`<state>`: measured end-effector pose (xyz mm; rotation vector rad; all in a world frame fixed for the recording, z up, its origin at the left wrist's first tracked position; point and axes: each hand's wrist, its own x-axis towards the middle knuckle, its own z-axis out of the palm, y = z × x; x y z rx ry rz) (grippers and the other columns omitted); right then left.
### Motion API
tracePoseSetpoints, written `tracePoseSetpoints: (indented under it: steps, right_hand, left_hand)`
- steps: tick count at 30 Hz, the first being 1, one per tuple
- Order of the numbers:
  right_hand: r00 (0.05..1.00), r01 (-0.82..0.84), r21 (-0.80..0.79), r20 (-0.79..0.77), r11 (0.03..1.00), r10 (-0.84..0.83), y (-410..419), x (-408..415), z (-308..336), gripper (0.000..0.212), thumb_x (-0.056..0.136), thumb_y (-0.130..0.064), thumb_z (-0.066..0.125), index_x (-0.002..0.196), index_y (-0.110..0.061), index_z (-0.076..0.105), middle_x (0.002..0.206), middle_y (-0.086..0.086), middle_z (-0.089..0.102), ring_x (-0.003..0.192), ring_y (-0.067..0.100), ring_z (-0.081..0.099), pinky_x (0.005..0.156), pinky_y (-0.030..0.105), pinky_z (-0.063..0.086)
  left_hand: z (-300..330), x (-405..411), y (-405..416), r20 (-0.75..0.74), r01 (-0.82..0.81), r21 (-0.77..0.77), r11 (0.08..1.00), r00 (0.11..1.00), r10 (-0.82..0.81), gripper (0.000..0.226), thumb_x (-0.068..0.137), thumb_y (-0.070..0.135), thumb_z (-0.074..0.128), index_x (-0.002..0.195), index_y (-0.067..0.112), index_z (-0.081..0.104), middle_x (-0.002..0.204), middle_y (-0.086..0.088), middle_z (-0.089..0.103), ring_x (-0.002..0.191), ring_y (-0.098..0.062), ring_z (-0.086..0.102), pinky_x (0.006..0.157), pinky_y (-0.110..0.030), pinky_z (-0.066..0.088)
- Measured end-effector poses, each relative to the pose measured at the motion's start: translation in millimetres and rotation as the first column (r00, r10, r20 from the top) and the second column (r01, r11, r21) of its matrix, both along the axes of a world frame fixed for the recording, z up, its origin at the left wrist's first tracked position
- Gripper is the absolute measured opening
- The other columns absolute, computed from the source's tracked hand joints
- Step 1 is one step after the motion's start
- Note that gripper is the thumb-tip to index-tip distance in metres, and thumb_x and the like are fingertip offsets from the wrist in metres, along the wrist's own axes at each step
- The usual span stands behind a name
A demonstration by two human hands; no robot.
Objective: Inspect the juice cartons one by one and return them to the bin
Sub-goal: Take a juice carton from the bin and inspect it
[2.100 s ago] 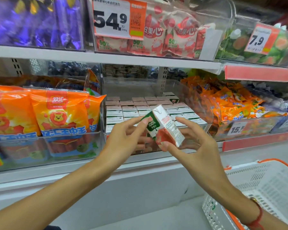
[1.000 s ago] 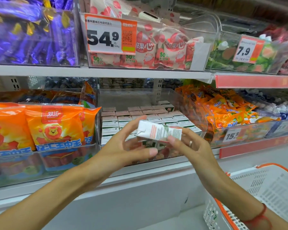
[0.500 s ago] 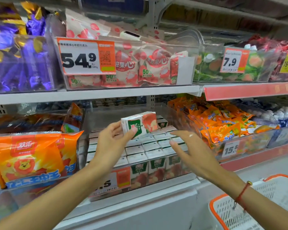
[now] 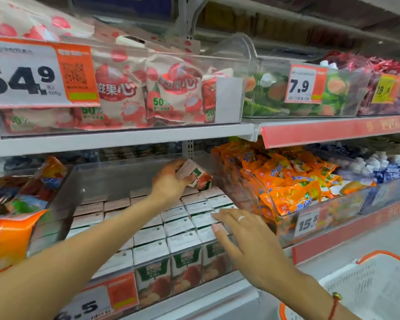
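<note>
My left hand (image 4: 170, 181) grips a small juice carton (image 4: 198, 175), white with green and red print, tilted over the back right of the clear bin (image 4: 65, 204). Rows of several like cartons (image 4: 183, 241) stand upright in the bin, white tops up. My right hand (image 4: 240, 236) is spread with straight fingers over the front right cartons, its fingertips at their tops; it holds nothing.
Orange snack packs (image 4: 286, 185) fill the clear bin to the right, orange sausage bags (image 4: 7, 239) the one to the left. The shelf above (image 4: 125, 137) carries bagged sweets. A white basket with an orange rim (image 4: 367, 285) sits at lower right.
My right hand let go of the carton and dropped onto the front cartons. My left hand alone carried the carton up and back, deep into the bin.
</note>
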<state>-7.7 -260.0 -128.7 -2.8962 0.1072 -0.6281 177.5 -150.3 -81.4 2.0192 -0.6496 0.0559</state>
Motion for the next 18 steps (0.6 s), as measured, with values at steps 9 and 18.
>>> tracePoseSetpoints:
  steps: [9, 18]
  right_hand:
    - [0.999, 0.014, 0.0, 0.03, 1.0, -0.014, -2.4, 1.8, -7.8, 0.054, 0.098, -0.056, 0.016, 0.137, -0.036, 0.047, 0.142, -0.016, 0.047, 0.135, 0.003, 0.032, 0.107, 0.017, 0.016]
    - [1.0, 0.008, -0.014, 0.023, 1.0, -0.008, -4.1, 1.5, -2.1, 0.048, 0.1, -0.052, 0.025, 0.138, -0.033, 0.047, 0.143, -0.013, 0.047, 0.135, 0.005, 0.032, 0.108, 0.02, 0.018]
  left_hand:
    - [35.7, 20.5, -38.2, 0.088, 0.138, 0.505, 0.852, 0.974, -0.209, 0.055, 0.093, 0.03, 0.065, 0.142, 0.011, 0.048, 0.145, -0.009, 0.05, 0.127, -0.026, 0.052, 0.104, -0.032, 0.043]
    - [-8.7, 29.1, -40.2, 0.108, 0.154, 0.427, 0.891, 0.97, -0.22, 0.04, 0.09, 0.032, 0.068, 0.126, 0.016, 0.065, 0.136, -0.001, 0.06, 0.125, -0.02, 0.055, 0.107, -0.032, 0.043]
